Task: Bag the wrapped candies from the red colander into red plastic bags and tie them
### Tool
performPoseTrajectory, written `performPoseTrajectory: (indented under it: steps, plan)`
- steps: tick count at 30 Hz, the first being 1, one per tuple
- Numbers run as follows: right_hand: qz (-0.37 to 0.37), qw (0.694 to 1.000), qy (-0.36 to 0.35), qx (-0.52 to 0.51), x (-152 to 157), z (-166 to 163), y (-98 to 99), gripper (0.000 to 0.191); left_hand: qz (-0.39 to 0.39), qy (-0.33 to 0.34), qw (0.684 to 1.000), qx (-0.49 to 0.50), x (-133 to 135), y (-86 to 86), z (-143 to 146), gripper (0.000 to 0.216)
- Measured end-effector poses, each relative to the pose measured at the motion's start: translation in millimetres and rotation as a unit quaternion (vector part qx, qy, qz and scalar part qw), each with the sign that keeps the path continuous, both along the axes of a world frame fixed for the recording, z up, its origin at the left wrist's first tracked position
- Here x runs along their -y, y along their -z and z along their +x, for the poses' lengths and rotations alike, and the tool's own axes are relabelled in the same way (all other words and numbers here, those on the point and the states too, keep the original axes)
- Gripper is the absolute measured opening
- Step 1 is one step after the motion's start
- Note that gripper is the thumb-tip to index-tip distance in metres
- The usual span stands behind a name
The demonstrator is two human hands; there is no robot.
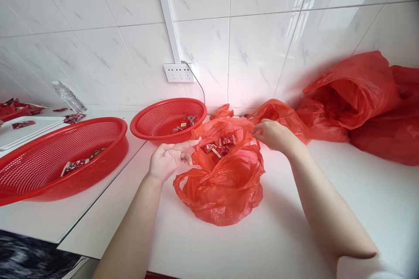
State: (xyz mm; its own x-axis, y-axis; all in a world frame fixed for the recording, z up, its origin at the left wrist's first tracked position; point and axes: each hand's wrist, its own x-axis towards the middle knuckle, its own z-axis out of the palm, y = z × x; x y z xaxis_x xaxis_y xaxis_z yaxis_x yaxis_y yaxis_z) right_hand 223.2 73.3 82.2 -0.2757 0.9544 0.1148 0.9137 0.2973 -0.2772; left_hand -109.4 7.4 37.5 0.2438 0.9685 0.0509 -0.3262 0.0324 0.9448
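Observation:
A red plastic bag (222,183) lies on the white counter (229,244) with its mouth open, and small red-and-white wrapped sweets (220,144) show inside. My left hand (168,159) is at the bag's left rim, palm up, index finger stretched toward the plastic and the other fingers loosely curled. My right hand (275,135) pinches the bag's right rim and holds it up.
A small red mesh basket (168,121) with a few sweets stands behind the bag. A larger red basket (59,157) with sweets is at left. Behind it lie a white tray (22,133) and a clear bottle (68,96). Bulky red bags (366,100) pile at right. A wall socket (178,73) is on the tiled wall.

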Motion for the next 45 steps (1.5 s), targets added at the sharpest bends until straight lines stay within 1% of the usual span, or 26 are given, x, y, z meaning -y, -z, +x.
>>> performPoseTrajectory:
  steps: [2,5,7,9,12,14,16,18,20,22,25,27,28,29,30,31,33,34,35,37,38,39,40,42,44,45]
  plan:
    - [-0.077,0.996,-0.026,0.038,-3,6,1.1,0.023,0.005,0.004,1.0,-0.018,-1,1.3,-2,0.055]
    - [-0.146,0.985,-0.075,0.046,-13,9,10.5,0.024,0.022,0.026,0.999,-0.042,-4,3.4,-5,0.055]
    - [-0.177,0.979,-0.096,0.035,-21,7,19.7,0.025,0.027,0.051,0.997,-0.057,-6,4.7,-7,0.055]
    - [-0.224,0.967,-0.117,0.019,-29,5,29.4,0.029,0.026,0.077,0.994,-0.075,-7,5.8,-8,0.054]
    - [-0.316,0.935,-0.152,-0.057,-38,3,39.8,0.036,0.01,0.111,0.989,-0.098,-5,6.0,-10,0.052]
    - [-0.335,0.921,-0.166,-0.112,-40,5,41.0,0.033,-0.002,0.128,0.986,-0.102,-2,3.8,-10,0.047]
    - [-0.304,0.923,-0.167,-0.167,-39,8,36.6,0.024,0.019,0.118,0.988,-0.099,1,-1.9,-9,0.046]
    - [-0.253,0.923,-0.161,-0.241,-38,13,27.2,0.022,0.058,0.066,0.99,-0.111,1,-11.8,-7,0.05]
    - [-0.21,0.909,-0.159,-0.325,-39,19,13.1,0.024,0.069,-0.015,0.985,-0.159,-3,-25.6,-5,0.042]
    - [-0.181,0.886,-0.163,-0.394,-44,25,-5.7,0.024,0.052,-0.09,0.966,-0.235,-12,-42.4,-4,0.028]
    - [-0.157,0.864,-0.15,-0.454,-55,33,-41.5,0.029,0.049,-0.179,0.929,-0.321,-29,-70.7,-7,0.026]
    - [-0.113,0.851,-0.119,-0.498,-63,35,-66.5,0.032,0.065,-0.252,0.914,-0.31,-40,-90.4,-9,0.029]
    - [-0.082,0.836,-0.102,-0.533,-66,34,-78.0,0.032,0.074,-0.284,0.916,-0.272,-44,-100.1,-9,0.029]
    - [-0.054,0.816,-0.087,-0.569,-68,32,-88.2,0.032,0.083,-0.3,0.925,-0.217,-46,-109.7,-8,0.028]
    - [-0.038,0.796,-0.076,-0.599,-69,28,-97.0,0.03,0.093,-0.3,0.937,-0.153,-48,-118.8,-6,0.025]
    - [-0.038,0.782,-0.071,-0.617,-70,23,-104.5,0.027,0.103,-0.283,0.949,-0.09,-49,-127.2,-3,0.021]
    - [-0.05,0.77,-0.076,-0.632,-68,12,-116.0,0.021,0.128,-0.225,0.966,0.001,-48,-141.2,7,0.016]
    - [-0.042,0.763,-0.078,-0.64,-67,6,-120.8,0.02,0.146,-0.198,0.969,0.022,-47,-146.5,13,0.02]
    - [-0.022,0.751,-0.078,-0.655,-66,1,-125.2,0.02,0.171,-0.178,0.969,0.031,-47,-150.8,18,0.024]
    - [0.036,0.714,-0.077,-0.695,-63,-8,-133.6,0.02,0.228,-0.152,0.961,0.022,-45,-156.7,29,0.033]
    - [0.051,0.703,-0.081,-0.705,-61,-11,-137.5,0.019,0.252,-0.145,0.957,0.011,-45,-158.9,33,0.038]
    - [0.051,0.701,-0.09,-0.706,-59,-14,-141.1,0.018,0.268,-0.139,0.953,-0.001,-44,-160.8,36,0.043]
    - [0.04,0.705,-0.104,-0.7,-56,-18,-144.2,0.016,0.274,-0.133,0.953,-0.013,-43,-162.7,39,0.047]
    - [0.009,0.731,-0.141,-0.668,-48,-28,-148.0,0.012,0.254,-0.113,0.959,-0.054,-40,-166.1,46,0.052]
    - [-0.01,0.772,-0.183,-0.609,-36,-41,-148.7,0.008,0.211,-0.083,0.966,-0.127,-37,-167.8,55,0.053]
    - [-0.008,0.794,-0.205,-0.572,-30,-49,-148.0,0.006,0.19,-0.064,0.965,-0.172,-35,-167.5,62,0.053]
